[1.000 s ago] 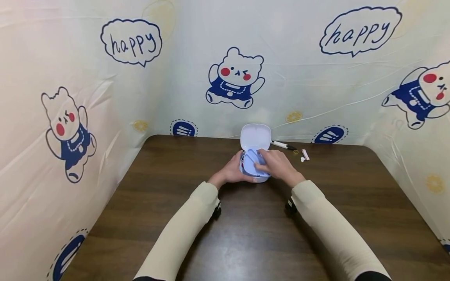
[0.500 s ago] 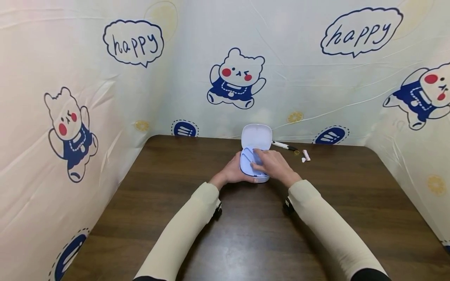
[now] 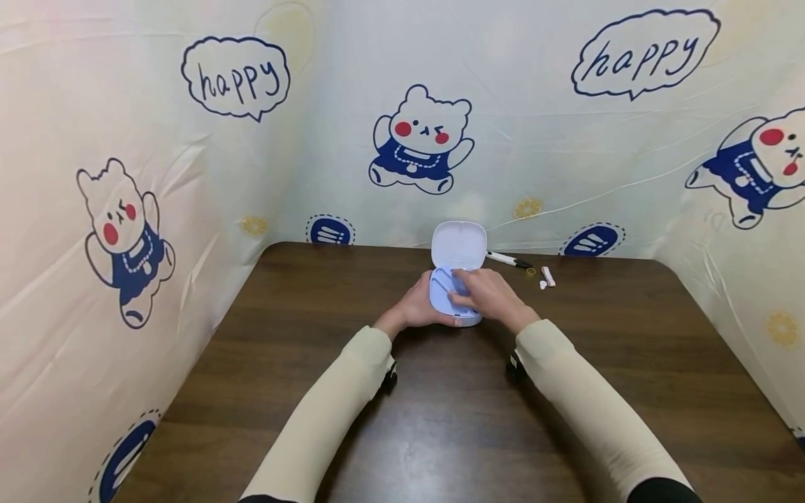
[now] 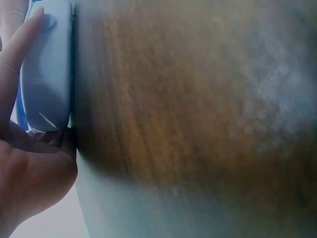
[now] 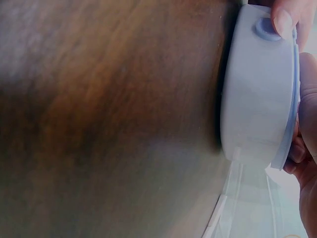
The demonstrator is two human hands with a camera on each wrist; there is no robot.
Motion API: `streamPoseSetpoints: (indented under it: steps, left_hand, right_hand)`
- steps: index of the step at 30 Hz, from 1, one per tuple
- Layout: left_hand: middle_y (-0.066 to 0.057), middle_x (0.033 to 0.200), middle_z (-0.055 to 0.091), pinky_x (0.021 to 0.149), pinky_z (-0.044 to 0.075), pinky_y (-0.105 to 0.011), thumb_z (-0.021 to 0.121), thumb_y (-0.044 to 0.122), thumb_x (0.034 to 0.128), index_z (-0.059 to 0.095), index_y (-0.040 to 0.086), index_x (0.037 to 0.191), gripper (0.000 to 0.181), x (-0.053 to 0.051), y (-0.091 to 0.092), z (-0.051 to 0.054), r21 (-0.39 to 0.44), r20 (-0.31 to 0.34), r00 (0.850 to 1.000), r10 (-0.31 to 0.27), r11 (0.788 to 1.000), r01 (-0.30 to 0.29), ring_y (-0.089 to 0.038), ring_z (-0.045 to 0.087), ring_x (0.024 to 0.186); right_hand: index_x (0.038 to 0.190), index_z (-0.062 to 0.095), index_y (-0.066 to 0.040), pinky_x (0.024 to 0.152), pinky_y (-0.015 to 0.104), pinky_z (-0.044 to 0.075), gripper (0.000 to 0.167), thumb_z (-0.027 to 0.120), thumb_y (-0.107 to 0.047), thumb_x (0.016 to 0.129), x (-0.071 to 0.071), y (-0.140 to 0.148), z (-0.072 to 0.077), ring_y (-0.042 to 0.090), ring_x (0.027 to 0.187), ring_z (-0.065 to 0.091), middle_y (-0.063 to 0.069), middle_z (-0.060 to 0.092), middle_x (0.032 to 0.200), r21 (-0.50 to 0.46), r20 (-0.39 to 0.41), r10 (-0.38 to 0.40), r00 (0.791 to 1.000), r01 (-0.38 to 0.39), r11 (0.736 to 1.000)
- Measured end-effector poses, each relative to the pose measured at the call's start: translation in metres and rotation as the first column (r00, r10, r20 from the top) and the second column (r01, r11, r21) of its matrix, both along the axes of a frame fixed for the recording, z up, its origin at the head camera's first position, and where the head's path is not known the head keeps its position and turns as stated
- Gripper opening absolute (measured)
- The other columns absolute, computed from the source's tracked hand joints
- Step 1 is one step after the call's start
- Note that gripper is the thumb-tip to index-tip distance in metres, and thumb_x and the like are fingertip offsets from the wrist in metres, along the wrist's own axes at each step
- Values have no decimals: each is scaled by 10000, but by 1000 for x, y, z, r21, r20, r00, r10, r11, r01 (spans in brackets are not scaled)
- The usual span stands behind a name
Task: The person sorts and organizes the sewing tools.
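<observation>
A small pale plastic case (image 3: 468, 322) stands near the table's back edge, its lid (image 3: 459, 244) raised. Inside it lies a light blue tray (image 3: 440, 297), level with the rim; whatever is beneath is hidden. My left hand (image 3: 418, 304) grips the case around its left side, with the thumb along the front by a round button (image 4: 48, 21). From the right, my right hand (image 3: 493, 293) reaches over the tray, thumb and fingers bent at a part of it that the hand mostly covers. In the right wrist view, the case's pale side wall (image 5: 257, 94) rests on the table.
Right of the case lie a white and black pen (image 3: 503, 259), a small yellow ring (image 3: 530, 272), a little white piece (image 3: 543, 285) and a short pinkish-white stick (image 3: 548, 276). A printed cloth (image 3: 352, 140) hangs behind the brown table (image 3: 302, 363).
The blue tray, tilted a second ago with dark and red contents showing at its left, has gone down flat into the case. My right hand shifted slightly left with it; my left hand stayed.
</observation>
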State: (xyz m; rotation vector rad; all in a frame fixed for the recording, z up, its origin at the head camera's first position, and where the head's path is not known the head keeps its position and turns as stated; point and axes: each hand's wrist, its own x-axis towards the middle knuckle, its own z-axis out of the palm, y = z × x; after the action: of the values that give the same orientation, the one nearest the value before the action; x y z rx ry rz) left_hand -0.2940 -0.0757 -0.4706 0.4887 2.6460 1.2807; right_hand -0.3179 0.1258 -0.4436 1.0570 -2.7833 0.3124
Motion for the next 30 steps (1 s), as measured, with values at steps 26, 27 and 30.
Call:
streamPoseSetpoints:
  steps: [26,27,30]
  left_hand:
    - [-148,1461,424,1090,406,-414,958,416,682,221,65,1555,1195,5,0,3,-18,17,1000,14,1000,-14,-259,488,1256]
    - [-147,1463,422,1090,406,-416,958,417,681,221,64,1555,1196,4,0,3,-17,17,1000,13,1000,-12,-259,488,1254]
    - [-146,1467,416,1087,409,-420,957,422,684,219,60,1558,1200,4,0,2,-15,18,1000,6,1000,-5,-258,487,1252]
  right_hand:
    - [1291,649,7,668,375,511,517,677,-403,978,-3,-1,-1,190,696,568,69,677,838,-8,51,16,999,-16,1000]
    - [1289,649,9,668,375,509,516,676,-402,980,-3,-1,0,189,696,567,68,677,839,-6,55,19,998,-19,1000]
    - [1286,647,16,664,372,498,519,676,-403,980,-3,-1,2,186,691,561,63,670,830,-1,65,28,998,-28,1000]
